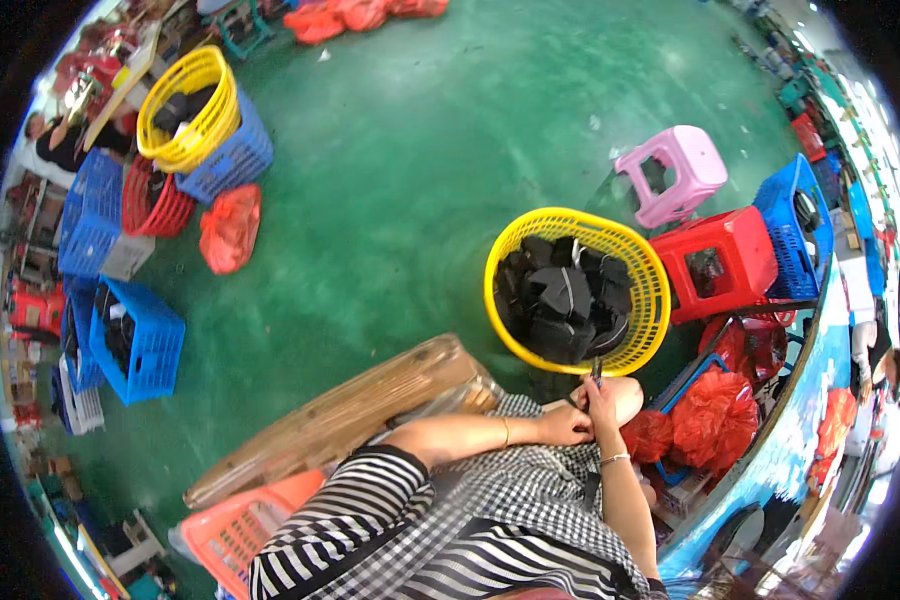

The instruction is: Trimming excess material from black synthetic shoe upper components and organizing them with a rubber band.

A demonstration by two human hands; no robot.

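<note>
Right hand: grip narrow, fingers closed about a small dark item, which projects beyond the fingertips toward the basket; its kind is too small to determine. Left hand: fingers curled, positioned just beside the right hand over the lap. I cannot tell whether the left grip holds anything, nor whether the two hands touch. A checked black-and-white garment lies beneath the forearms.

Directly ahead of the hands, a yellow basket stands on the green floor, its near rim close to the dark item. Inside lies a loose heap of black pieces, several with pale edging.

Obstructions: brown cardboard lies to the left, ahead of the left forearm, with a coral basket nearer the body. Red plastic bags crowd the space right of the right forearm, between it and a blue-and-white tabletop. A red stool stands just beside the yellow basket on its right; a pink stool stands beyond that. A blue crate bounds the red stool's far right side.
</note>
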